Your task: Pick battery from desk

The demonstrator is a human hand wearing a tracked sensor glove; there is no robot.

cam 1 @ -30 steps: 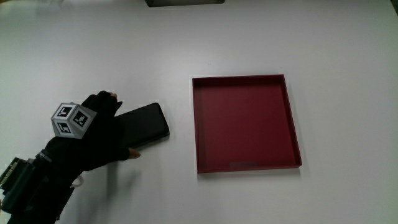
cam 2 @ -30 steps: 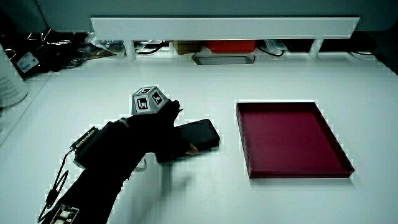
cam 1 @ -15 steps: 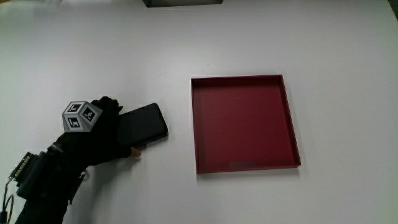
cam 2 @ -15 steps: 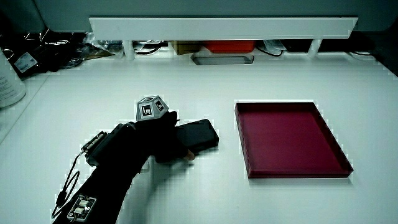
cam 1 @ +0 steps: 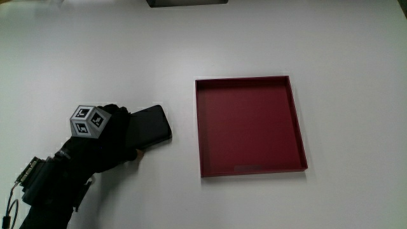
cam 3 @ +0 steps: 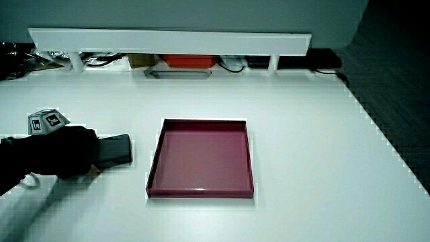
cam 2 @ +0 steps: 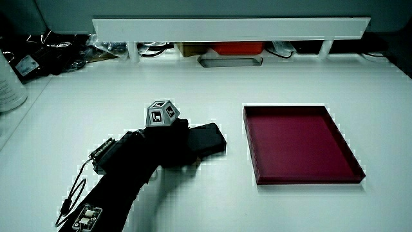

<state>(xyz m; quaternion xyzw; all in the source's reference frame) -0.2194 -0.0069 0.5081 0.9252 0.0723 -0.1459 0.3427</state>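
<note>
A flat black battery (cam 1: 151,125) lies on the white desk beside the red tray (cam 1: 299,137); both side views show the battery (cam 2: 207,138) (cam 3: 116,149) too. The gloved hand (cam 1: 108,138) rests over the end of the battery that is away from the tray, its fingers curled down around it. A patterned cube (cam 1: 89,120) sits on the back of the hand. The part of the battery under the hand is hidden. In both side views the hand (cam 2: 164,144) (cam 3: 67,153) covers that same end.
The red tray (cam 2: 351,161) (cam 3: 153,176) holds nothing. A low white partition (cam 2: 232,27) runs along the desk's edge farthest from the person, with cables and small items (cam 2: 51,48) under it. A grey slab (cam 2: 230,61) lies near the partition.
The hand has slid farther onto the battery toward the tray, and its fingers have closed down around it. The battery and the tray have stayed in place.
</note>
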